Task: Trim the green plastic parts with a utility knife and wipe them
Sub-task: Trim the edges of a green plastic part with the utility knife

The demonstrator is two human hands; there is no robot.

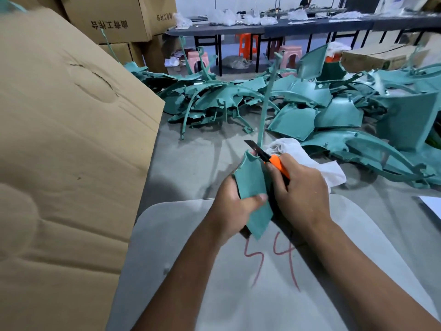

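- Green plastic part (253, 187), gripped in the left hand (232, 209), long axis running away from the person.
- Right hand (300, 189) grips the orange utility knife (269, 158) and white cloth (307, 158); blade points up-left at the part's far edge.

Head view looks forward and down, close over the floor (191, 163).

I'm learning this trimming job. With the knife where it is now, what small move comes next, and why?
Probably draw the orange utility knife along the upper edge of the green plastic part. The right hand has the blade extended at that edge, and the left hand grips the part steady.
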